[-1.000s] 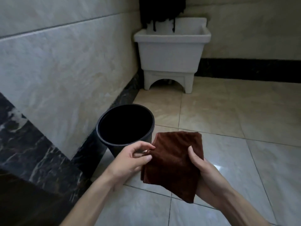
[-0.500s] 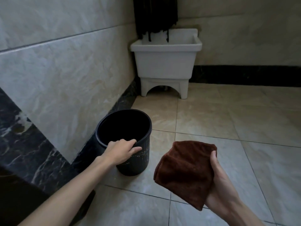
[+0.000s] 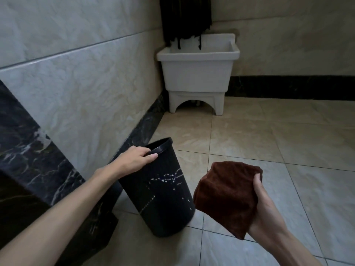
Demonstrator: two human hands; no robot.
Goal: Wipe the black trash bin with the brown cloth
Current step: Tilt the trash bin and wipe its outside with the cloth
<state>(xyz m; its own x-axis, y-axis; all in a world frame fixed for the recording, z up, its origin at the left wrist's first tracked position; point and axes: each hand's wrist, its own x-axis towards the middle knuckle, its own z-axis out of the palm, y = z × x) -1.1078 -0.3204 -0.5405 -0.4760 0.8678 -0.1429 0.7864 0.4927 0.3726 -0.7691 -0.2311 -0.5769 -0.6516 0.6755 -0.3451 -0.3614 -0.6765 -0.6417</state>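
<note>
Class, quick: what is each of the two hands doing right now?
Left hand: grips the rim of the black trash bin, which is tilted.
Right hand: holds the brown cloth, apart from the bin.

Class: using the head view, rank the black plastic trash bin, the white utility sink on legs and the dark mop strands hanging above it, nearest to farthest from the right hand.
From the right hand, holding the folded brown cloth:
1. Black plastic trash bin, just to its left, tilted.
2. White utility sink on legs, in the far corner.
3. Dark mop strands, above the sink's back edge.
</note>
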